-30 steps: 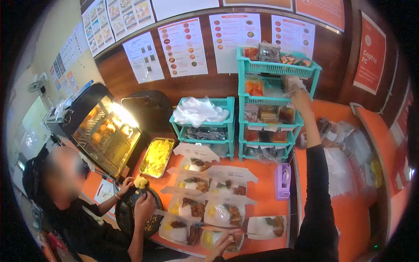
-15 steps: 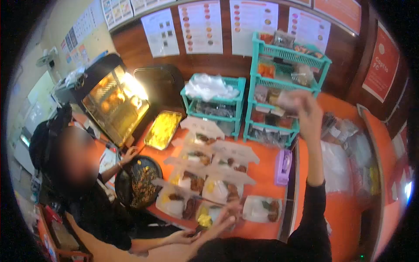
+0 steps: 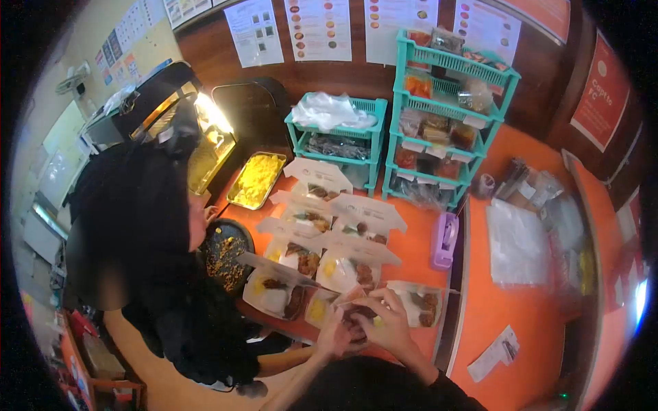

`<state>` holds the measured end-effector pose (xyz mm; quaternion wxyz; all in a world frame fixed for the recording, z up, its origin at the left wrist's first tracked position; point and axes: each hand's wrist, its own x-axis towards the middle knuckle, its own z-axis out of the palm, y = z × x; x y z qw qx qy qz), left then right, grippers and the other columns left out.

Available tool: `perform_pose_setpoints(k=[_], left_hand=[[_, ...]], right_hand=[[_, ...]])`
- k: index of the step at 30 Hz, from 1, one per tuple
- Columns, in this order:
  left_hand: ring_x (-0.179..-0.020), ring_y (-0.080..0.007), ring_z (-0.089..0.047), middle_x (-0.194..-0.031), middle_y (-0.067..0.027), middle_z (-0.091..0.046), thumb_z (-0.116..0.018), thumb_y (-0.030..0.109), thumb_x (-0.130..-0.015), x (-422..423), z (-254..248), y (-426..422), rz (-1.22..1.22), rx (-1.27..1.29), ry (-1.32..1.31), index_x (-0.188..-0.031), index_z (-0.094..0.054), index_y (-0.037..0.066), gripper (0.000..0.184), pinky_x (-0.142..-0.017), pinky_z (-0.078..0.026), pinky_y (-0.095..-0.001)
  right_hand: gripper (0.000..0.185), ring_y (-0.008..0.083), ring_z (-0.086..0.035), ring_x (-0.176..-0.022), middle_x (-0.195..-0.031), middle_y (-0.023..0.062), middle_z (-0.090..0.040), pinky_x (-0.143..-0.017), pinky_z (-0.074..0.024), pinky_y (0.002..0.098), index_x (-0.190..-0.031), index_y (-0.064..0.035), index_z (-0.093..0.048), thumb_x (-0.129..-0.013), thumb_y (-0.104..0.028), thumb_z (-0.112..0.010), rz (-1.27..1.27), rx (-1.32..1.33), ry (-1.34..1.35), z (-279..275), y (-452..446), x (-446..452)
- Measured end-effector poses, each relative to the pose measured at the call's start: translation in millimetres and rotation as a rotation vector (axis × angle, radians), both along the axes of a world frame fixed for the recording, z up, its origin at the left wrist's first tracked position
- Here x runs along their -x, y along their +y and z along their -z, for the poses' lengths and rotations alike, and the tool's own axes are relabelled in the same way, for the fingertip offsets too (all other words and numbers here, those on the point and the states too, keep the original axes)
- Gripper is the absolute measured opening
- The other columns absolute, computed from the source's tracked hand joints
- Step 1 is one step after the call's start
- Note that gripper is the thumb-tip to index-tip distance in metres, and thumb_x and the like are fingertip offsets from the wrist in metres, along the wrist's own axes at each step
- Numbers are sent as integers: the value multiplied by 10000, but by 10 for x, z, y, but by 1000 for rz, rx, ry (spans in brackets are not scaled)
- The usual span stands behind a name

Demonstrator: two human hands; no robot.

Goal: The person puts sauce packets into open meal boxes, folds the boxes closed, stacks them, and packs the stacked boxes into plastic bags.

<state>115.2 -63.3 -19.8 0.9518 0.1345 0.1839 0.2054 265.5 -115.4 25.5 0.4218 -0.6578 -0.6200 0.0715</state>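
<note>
My left hand [image 3: 334, 333] and my right hand [image 3: 388, 323] meet low in the middle of the head view. Between their bent fingers is a small dark reddish-brown thing [image 3: 358, 315]; its kind is unclear, and the fingers partly cover it. Just beneath and behind them is an open food box [image 3: 317, 308] with something yellow in it. To the right of my right hand, another open box [image 3: 419, 305] holds rice and browned meat. More open white boxes [image 3: 277, 301] with rice, egg and browned meat stand in rows beyond.
At left a co-worker in black [image 3: 157, 233] leans over a dark pan [image 3: 228, 255] of browned crumbs. Behind are a tray of yellow scrambled egg [image 3: 256, 179], a lit warming cabinet [image 3: 218, 130] and teal basket racks [image 3: 449, 123]. A purple tape dispenser [image 3: 445, 241] sits at right.
My right hand has come down from the tall teal rack, where it held a blurred small item, to meet my left hand over the boxes. The co-worker has leaned forward, and their hand has left the front box.
</note>
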Motion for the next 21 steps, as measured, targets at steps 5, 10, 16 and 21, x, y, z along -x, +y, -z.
perform_pose_setpoints(k=[5,10,16,21], left_hand=[[-1172,-252,-537,-1267,-109,-538,-444,178,-1019,157,275,-121,-334,-326,338,-1290,-480,67,295,-940,-488,-513],[-1096,-240,-581,-1207,-99,-569,-445,129,-1007,267,133,-133,-535,-438,470,-1214,-535,39,242,-950,-498,-473],[-1121,-241,-533,-1268,-130,-488,-470,128,-975,330,376,-115,-479,-645,549,-1351,-380,58,393,-972,-434,-421],[-1201,-283,-431,-1260,-194,-392,-571,141,-919,495,592,-70,-421,-1022,1048,-1465,-75,88,740,-1022,-358,-436]], right_hand=[[172,239,-591,-744,-797,71,-601,-643,-480,321,-883,-51,-698,-723,4,-729,99,-246,226,183,145,95],[388,232,-607,-741,-834,86,-599,-654,-504,292,-1153,-64,-619,-778,-57,-720,366,-204,-301,52,568,-58],[486,379,-570,-1010,-1085,145,-561,-880,-462,446,-1236,-30,-549,-802,-200,-687,-278,271,520,276,134,290],[361,315,-604,-958,-1010,118,-584,-841,-491,401,-1176,-92,-577,-840,-167,-686,17,166,199,652,267,327]])
